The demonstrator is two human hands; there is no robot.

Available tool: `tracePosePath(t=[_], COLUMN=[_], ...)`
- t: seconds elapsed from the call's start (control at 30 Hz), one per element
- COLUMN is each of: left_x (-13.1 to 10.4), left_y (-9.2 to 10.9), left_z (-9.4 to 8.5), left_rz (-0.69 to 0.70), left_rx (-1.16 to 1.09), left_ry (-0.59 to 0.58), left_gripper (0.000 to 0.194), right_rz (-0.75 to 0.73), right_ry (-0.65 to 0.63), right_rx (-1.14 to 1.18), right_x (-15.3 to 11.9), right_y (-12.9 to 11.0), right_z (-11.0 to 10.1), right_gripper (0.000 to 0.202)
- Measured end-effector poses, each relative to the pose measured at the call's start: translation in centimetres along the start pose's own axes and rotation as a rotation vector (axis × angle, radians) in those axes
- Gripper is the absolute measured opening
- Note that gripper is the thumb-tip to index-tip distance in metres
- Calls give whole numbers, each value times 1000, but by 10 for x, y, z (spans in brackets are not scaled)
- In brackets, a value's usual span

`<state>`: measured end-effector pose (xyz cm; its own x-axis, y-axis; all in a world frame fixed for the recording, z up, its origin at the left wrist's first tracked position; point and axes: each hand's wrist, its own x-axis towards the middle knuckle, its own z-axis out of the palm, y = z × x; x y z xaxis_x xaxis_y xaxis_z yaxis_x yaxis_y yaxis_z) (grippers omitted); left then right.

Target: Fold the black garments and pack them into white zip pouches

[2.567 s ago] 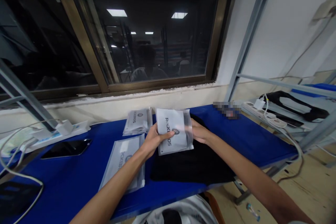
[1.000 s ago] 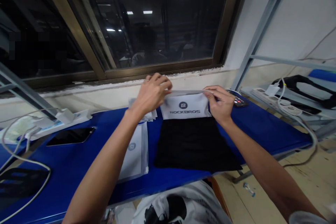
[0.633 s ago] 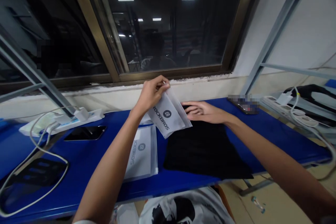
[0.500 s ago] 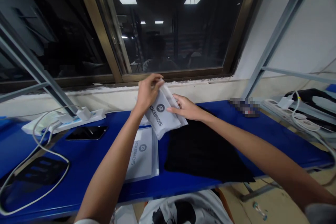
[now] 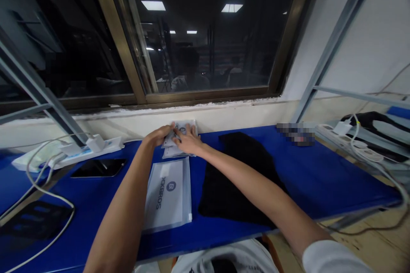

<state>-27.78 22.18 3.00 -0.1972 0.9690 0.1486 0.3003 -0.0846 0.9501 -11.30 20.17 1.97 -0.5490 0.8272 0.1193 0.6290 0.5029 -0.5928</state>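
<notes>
At the back of the table, a filled translucent zip bag (image 5: pixel 193 124) with a printed logo rests over another bag (image 5: pixel 171 152), close to the wall. My left hand (image 5: pixel 159 135) is at its left edge, fingers closed there; the thumb is partly hidden. Across the front of the same bag lies my right hand (image 5: pixel 188 140), fingers spread and pressing on it. Nearer to me, a flat zip bag (image 5: pixel 171 196) with a white printed card inside lies on the table. Under my right forearm is a folded black cloth (image 5: pixel 224 187).
The blue tabletop (image 5: pixel 307 175) runs below a window (image 5: pixel 211 51). To the left are a black phone (image 5: pixel 98 168), a power strip (image 5: pixel 110 144) with cables, and a dark slotted item (image 5: pixel 40 220). Another power strip (image 5: pixel 355 147) and metal posts (image 5: pixel 333 47) stand right.
Both hands have brought the filled zip bag from above the table down to the stack at the wall. My right hand moved left, from holding the bag's side to lying spread on it.
</notes>
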Motion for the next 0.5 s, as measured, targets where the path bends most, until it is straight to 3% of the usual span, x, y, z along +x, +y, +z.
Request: tracePosePath(t=[0.07, 0.13, 0.2, 0.3, 0.4, 0.5], left_x=[1, 1, 2, 3, 1, -5], left_y=[0, 5, 14, 39, 65, 73], left_z=[-6, -12, -16, -11, 23, 88], left_rz=[-72, -88, -25, 157, 339, 343], left_rx=[40, 54, 70, 68, 57, 121], left_ry=[-69, -80, -23, 116, 117, -142], left_gripper=[32, 26, 19, 29, 29, 18], right_rz=[11, 15, -7, -11, 118, 227], right_ry=[17, 9, 16, 115, 141, 93], right_rx=[13, 29, 37, -18, -92, -125], right_x=[8, 14, 15, -1, -40, -82], right_y=[-9, -11, -1, 43, 111, 175], right_z=[8, 3, -19, -79, -143, -178], right_gripper=[65, 68, 73, 68, 46, 30])
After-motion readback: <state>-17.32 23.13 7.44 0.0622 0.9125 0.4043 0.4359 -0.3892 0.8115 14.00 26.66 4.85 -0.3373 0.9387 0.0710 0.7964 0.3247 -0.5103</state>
